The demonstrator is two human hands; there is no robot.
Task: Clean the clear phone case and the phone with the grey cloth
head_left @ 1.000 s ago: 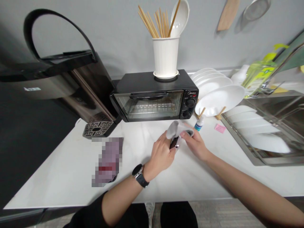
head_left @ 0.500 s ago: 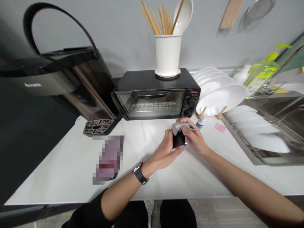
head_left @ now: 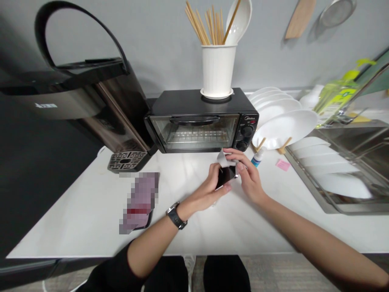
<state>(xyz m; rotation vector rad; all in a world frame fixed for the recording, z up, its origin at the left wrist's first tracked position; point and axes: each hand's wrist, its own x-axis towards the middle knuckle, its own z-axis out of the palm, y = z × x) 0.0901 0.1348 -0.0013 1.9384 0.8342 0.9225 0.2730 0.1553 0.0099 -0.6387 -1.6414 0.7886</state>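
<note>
My left hand [head_left: 209, 188] is closed round a dark-screened smartphone [head_left: 225, 177], held above the white counter with its screen facing up. My right hand [head_left: 249, 178] pinches a light grey cloth [head_left: 225, 159] at the phone's far edge. Part of the cloth hides behind the right fingers. Just beyond the right hand stands a small bottle with a blue label [head_left: 257, 159]. A pink sticky note [head_left: 283, 164] lies to its right. Left of my left forearm is a flat, blurred-out purple item [head_left: 141, 198] with a dark edge.
A black toaster oven [head_left: 194, 101] stands at the back, with a white cup [head_left: 218, 71] of chopsticks and a spoon on top. A water dispenser [head_left: 121, 109] is at left. White plates [head_left: 287, 125] in a wooden rack and a metal sink [head_left: 322, 194] are at right.
The cloth has shifted to the phone's far edge and looks more spread out. My right fingers have stretched leftward over it. The phone has moved slightly left in my left hand.
</note>
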